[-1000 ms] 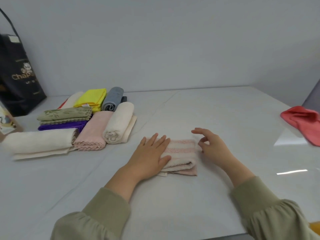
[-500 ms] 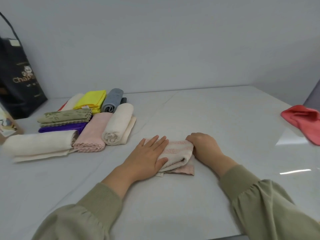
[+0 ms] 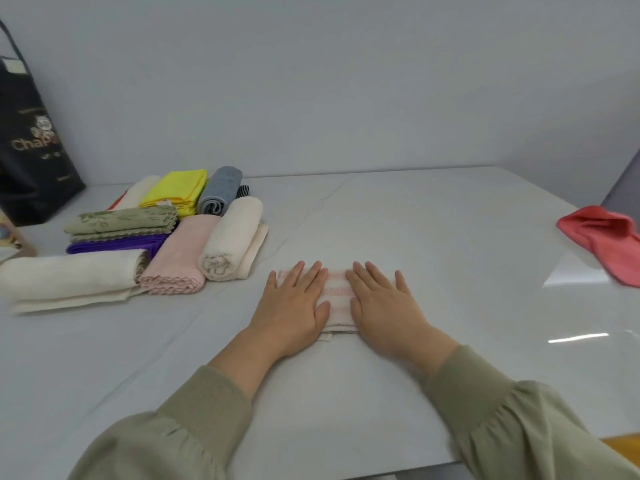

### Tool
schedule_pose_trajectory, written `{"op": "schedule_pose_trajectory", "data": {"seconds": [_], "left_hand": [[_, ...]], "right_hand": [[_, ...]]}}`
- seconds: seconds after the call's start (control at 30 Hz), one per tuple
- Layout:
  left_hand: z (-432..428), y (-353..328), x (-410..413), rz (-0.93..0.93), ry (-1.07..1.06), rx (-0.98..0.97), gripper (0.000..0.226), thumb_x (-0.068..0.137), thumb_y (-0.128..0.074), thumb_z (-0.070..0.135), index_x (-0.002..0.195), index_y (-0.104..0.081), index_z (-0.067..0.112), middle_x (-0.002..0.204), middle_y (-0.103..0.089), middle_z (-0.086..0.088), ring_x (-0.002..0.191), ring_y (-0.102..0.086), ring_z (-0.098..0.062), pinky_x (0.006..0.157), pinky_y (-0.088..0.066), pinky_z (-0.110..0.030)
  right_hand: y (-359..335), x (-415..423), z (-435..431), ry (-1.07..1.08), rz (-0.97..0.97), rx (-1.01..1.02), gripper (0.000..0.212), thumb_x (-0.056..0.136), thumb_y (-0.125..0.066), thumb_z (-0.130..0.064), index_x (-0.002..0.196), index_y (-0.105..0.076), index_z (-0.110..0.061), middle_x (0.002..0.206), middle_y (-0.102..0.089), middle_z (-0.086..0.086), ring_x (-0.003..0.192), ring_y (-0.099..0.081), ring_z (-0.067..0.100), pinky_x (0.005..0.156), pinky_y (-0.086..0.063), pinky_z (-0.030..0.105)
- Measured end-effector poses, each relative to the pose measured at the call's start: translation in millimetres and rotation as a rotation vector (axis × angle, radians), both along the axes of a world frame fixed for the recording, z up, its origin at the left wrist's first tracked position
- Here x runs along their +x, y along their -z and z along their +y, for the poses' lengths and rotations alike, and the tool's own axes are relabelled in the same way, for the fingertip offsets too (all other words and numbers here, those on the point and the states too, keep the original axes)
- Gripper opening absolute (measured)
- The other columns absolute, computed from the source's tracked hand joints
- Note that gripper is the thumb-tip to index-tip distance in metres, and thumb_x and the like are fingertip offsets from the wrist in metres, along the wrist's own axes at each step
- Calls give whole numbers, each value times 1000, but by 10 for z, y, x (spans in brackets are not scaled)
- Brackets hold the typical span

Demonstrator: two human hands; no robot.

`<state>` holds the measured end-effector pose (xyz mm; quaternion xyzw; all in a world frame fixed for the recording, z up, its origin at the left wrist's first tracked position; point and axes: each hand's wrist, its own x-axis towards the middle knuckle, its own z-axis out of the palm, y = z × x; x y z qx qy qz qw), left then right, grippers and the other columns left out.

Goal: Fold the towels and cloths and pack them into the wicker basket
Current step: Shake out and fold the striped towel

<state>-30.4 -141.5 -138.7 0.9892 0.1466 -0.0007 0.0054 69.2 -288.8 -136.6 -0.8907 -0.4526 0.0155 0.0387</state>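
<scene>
A small folded cream towel with pink stripes (image 3: 337,292) lies on the white table (image 3: 433,244) in front of me. My left hand (image 3: 294,303) presses flat on its left half, fingers straight. My right hand (image 3: 384,299) lies flat on its right half, fingers spread. Only a strip of the towel shows between the two hands. A coral-red cloth (image 3: 602,237) lies unfolded at the table's right edge. No wicker basket is in view.
At the left sit several folded and rolled cloths: a cream roll (image 3: 232,244), a pink one (image 3: 180,258), a long cream towel (image 3: 69,278), purple (image 3: 114,244), green (image 3: 121,220), yellow (image 3: 180,188) and grey (image 3: 220,190). A black bag (image 3: 31,150) stands at the back left.
My right hand, curled at the towel's right edge half a second ago, has folded it over and now lies flat on top. My left hand shifted slightly and still presses down.
</scene>
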Motion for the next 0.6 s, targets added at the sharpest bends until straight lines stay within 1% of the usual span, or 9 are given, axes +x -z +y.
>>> {"op": "schedule_pose_trajectory", "data": {"seconds": [0.1,0.2,0.27,0.33,0.4,0.43,0.47,0.53,0.6], "left_hand": [[9,1,-12,17,-44,-45,62,100,-13,49,153,5,23,160,12,9,146,13,-12,119,0,-47],[3,-9,-36,22,-78,-89,64,100,-13,51,153,5,21,160,13,8,146,15,-11,120,0,-46],[13,16,-84,-29,-102,-135,60,101,-14,47,153,0,21,160,10,9,146,13,-10,120,-1,-44],[56,56,-142,-170,-152,-289,52,103,-17,37,153,-12,23,161,2,10,146,8,-8,120,0,-37],[107,55,-175,-314,-230,-482,47,104,-25,30,151,-25,23,160,-7,9,147,-1,-8,120,-2,-31],[124,41,-180,-341,-256,-510,48,103,-30,29,150,-27,22,161,-8,7,147,-4,-10,119,-5,-30],[126,19,-180,-333,-264,-489,50,102,-34,29,150,-25,21,161,-7,5,147,-6,-11,119,-7,-31],[110,-6,-163,-289,-248,-434,56,100,-38,32,152,-20,22,161,-5,3,147,-5,-14,120,-8,-34],[101,-30,-163,-283,-243,-448,60,98,-43,33,152,-18,24,161,-7,3,147,-5,-14,120,-8,-36]], "right_hand": [[-23,63,-85,-27,-2,-31,54,102,-12,-32,153,2,-17,160,9,-4,147,11,11,117,4,44],[-4,70,-100,-29,30,-15,54,103,-13,-32,153,3,-18,160,10,-5,146,12,10,117,5,44],[8,80,-126,-40,78,21,54,103,-16,-30,153,1,-20,160,9,-6,146,12,9,117,6,42],[12,139,-142,-10,176,114,53,103,-21,-28,153,-6,-21,160,6,-5,146,9,9,117,5,40],[-3,237,-143,159,277,269,53,103,-25,-32,153,-13,-18,161,-1,-2,147,2,12,117,1,41],[-12,296,-134,261,304,315,55,102,-26,-38,152,-18,-16,161,-4,-1,148,-1,15,117,-1,43],[-22,345,-118,331,306,309,57,101,-26,-44,150,-24,-15,161,-9,1,148,-3,18,117,-2,45],[-20,385,-79,343,283,231,60,97,-28,-52,143,-38,-15,158,-18,1,147,-6,21,117,-3,49],[-17,359,-44,298,299,237,58,92,-40,-54,135,-45,-16,152,-31,1,146,-11,21,117,-6,47]]}}
